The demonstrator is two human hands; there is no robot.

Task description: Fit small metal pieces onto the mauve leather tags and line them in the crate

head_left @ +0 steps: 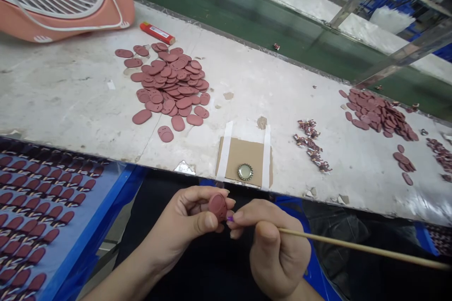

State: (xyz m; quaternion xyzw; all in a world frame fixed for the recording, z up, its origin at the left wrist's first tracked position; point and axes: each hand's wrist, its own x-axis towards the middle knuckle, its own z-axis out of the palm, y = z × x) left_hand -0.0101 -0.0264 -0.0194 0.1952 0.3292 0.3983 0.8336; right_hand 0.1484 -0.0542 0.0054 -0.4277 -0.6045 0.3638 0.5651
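Just in front of the table edge, my left hand [190, 218] pinches a maroon oval piece [217, 206] between thumb and fingers. The piece is tilted up and has small dark holes near its lower end. My right hand [277, 240] is closed on a thin wooden stick [353, 245], which runs out to the right. At the right fingertips a small purple bit [230, 219] shows, close to the oval piece. Whether it belongs to the stick or touches the piece, I cannot tell. Beyond the hands, a bottle cap [245, 171] lies on a taped cardboard square [247, 150].
A heap of maroon ovals [173, 80] lies left, a second heap [379, 113] right. Small brown-and-white parts [312, 146] lie between. A pink fan [70, 0] and red box [157, 33] stand at the back left. Rows of assembled pieces fill a blue-edged tray [95, 230].
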